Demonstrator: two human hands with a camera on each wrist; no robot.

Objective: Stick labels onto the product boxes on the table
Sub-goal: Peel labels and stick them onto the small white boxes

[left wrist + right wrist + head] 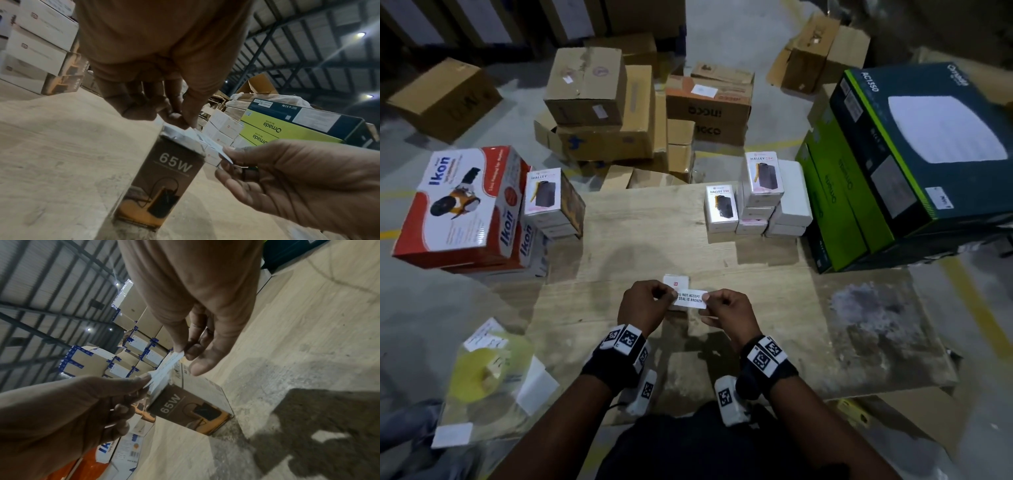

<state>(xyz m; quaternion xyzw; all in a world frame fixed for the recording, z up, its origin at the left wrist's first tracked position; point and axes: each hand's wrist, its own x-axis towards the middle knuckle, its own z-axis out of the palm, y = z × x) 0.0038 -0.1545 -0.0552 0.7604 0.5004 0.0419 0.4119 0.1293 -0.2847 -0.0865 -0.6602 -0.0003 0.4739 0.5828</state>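
Observation:
A small product box (676, 281) stands upright on the wooden table; its brown side reads "65W" (164, 175) (191, 405). Just above its white top I hold a white label (690, 298) printed "DO NOT ACCEPT IF SEAL IS BROKEN". My left hand (671, 295) pinches the label's left end (193, 131). My right hand (708, 300) pinches the right end (176, 356). The label is stretched between the two hands over the box top (164, 369). A second white slip (714, 321) shows under my right hand's fingers.
White Halley boxes are stacked at the back right (756, 202) and back left (544, 202). Red Ikon boxes (462, 205) stand at the left, large green Omada boxes (893, 164) at the right. A clear bag with a yellow roll (489, 370) lies near left. Cardboard cartons (599, 102) sit on the floor beyond.

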